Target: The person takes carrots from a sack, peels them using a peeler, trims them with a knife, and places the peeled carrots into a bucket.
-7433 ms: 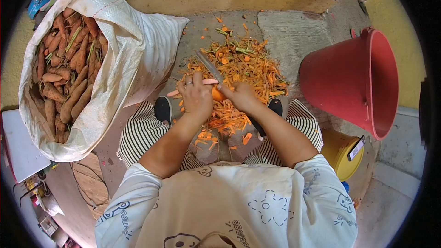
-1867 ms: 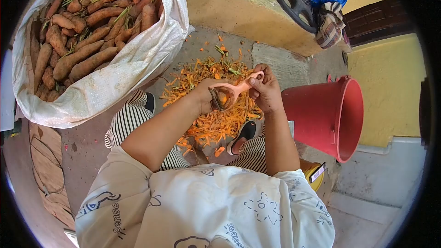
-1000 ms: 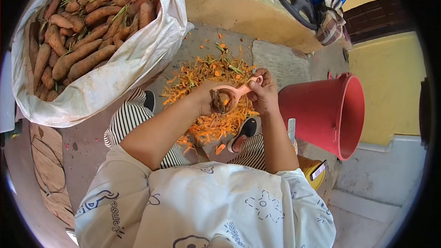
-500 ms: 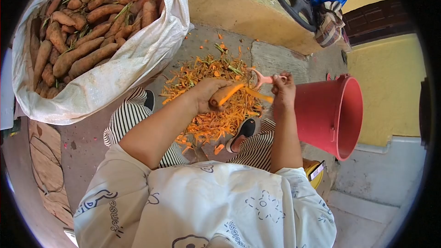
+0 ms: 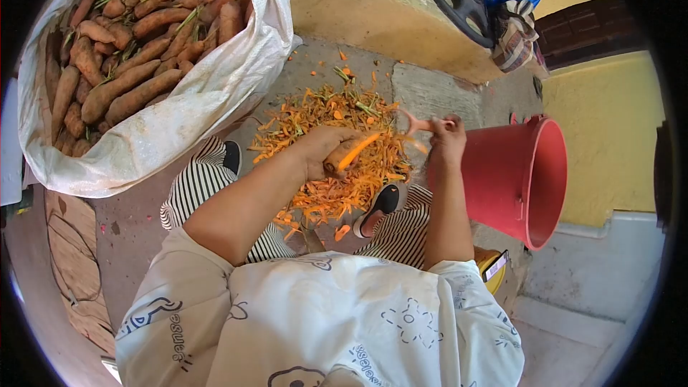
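My left hand (image 5: 324, 147) is closed around a carrot (image 5: 352, 155), whose bright orange peeled stripe faces up while brown skin remains on its side. In my right hand (image 5: 447, 145) is a pink peeler (image 5: 418, 125), gripped by its handle, with its head apart from the carrot and pointing left. A thin strip of peel (image 5: 414, 144) hangs in the air between the two hands. Below them a heap of carrot peelings (image 5: 337, 197) covers the ground between my feet.
A white sack (image 5: 215, 118) full of unpeeled carrots (image 5: 129, 89) stands at the upper left. To the right is a red bucket (image 5: 502, 172) tilted in view. A yellow container (image 5: 494, 279) sits near my right elbow. Behind, a low ledge (image 5: 358, 11) holds a steering wheel (image 5: 456, 3).
My right hand and the peeler have moved right, away from the carrot. The peel strip has come away from the carrot. My left hand keeps its hold almost in place.
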Available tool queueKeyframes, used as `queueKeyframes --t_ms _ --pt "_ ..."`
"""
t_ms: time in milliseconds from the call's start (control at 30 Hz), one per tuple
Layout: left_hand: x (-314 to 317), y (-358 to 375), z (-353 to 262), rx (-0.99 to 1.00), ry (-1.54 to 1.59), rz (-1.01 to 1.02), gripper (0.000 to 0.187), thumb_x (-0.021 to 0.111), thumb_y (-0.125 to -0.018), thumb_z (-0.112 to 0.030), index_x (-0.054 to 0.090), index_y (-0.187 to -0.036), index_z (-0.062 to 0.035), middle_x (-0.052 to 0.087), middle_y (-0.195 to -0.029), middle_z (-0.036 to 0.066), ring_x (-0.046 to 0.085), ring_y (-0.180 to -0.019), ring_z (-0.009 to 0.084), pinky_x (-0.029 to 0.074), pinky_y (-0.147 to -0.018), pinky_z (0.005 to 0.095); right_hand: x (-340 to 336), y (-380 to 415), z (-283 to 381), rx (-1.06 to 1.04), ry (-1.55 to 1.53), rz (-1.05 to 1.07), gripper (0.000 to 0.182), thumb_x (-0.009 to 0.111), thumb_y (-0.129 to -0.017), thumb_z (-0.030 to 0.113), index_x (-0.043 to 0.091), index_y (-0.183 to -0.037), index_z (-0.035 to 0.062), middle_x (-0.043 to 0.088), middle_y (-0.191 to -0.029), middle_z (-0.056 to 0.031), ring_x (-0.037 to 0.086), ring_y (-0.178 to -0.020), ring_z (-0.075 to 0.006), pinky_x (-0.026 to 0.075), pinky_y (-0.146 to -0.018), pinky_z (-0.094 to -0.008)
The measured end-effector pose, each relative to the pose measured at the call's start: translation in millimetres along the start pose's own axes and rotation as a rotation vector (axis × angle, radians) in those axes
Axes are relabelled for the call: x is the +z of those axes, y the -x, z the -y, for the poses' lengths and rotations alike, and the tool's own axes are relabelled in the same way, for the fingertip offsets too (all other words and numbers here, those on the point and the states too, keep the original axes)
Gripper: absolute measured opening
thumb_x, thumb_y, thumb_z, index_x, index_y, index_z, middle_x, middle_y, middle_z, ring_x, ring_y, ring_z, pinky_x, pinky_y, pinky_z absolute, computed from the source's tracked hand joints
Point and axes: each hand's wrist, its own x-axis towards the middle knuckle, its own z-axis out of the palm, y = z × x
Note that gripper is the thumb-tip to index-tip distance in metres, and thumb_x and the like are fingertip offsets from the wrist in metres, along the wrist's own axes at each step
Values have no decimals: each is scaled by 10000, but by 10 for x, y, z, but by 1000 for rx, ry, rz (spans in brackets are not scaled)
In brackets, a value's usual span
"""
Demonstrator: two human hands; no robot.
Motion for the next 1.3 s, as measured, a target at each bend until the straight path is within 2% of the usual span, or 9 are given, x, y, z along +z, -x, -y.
queueKeyframes --t_ms 133,233,333,500,733,833,967,1167,1300 --pt "71 67 -31 -20 58 -6 222 434 -829 -260 519 -883 -62 517 -643 39 522 -492 136 383 -348 240 88 185 182 2 -223 99 283 594 -692 -13 403 -873 90 491 -694 -18 429 -489 -60 306 -354 -180" --pt "33 -41 -6 -34 110 -14 222 424 -833 -259 515 -898 -67 529 -660 45 538 -508 143 404 -346 257 501 649 369 143 -272 426 310 584 -668 -44 402 -882 87 498 -697 -7 432 -486 -58 331 -364 -176" --pt "63 -19 -6 -8 27 -24 230 395 -843 -273 487 -894 -69 529 -661 68 527 -491 160 411 -347 276 517 539 204 154 -254 455 317 600 -668 -34 401 -884 86 484 -678 -9 432 -481 -66 330 -368 -183" --pt "20 -1 -2 -31 17 -18 221 395 -845 -264 473 -899 -65 520 -660 76 520 -489 171 408 -347 273 11 -64 -28 14 -62 10 304 612 -688 -6 399 -889 79 462 -653 -12 426 -466 -75 319 -369 -192" --pt "121 40 -41 -37 145 1 229 404 -844 -251 478 -919 -48 512 -671 72 510 -495 160 396 -363 242 586 730 375 44 -288 544 278 602 -656 -24 426 -830 101 481 -653 -4 424 -466 -58 320 -363 -179" --pt "67 22 -11 -34 119 46 231 405 -843 -249 481 -913 -43 512 -683 76 509 -502 162 393 -373 240 516 473 181 84 -228 451 277 609 -660 -15 430 -832 107 482 -664 -5 431 -478 -61 324 -374 -178" --pt "5 -12 13 -41 71 -19 239 395 -849 -254 480 -916 -41 508 -682 73 503 -495 160 384 -366 237 72 -53 -48 9 27 6 292 609 -673 -19 416 -854 105 482 -667 -4 417 -483 -58 309 -365 -172" --pt "-21 -88 24 20 55 76 244 401 -842 -249 502 -910 -37 551 -717 89 558 -556 172 446 -400 275 415 592 356 91 -369 308 270 609 -670 -31 430 -832 89 470 -640 1 425 -471 -62 324 -365 -176" --pt "-154 -180 75 -13 -49 151 229 400 -842 -240 518 -897 -52 565 -728 81 563 -569 160 459 -423 292 587 746 327 128 -344 492 267 603 -678 -24 429 -842 93 472 -642 2 432 -470 -65 331 -362 -177"
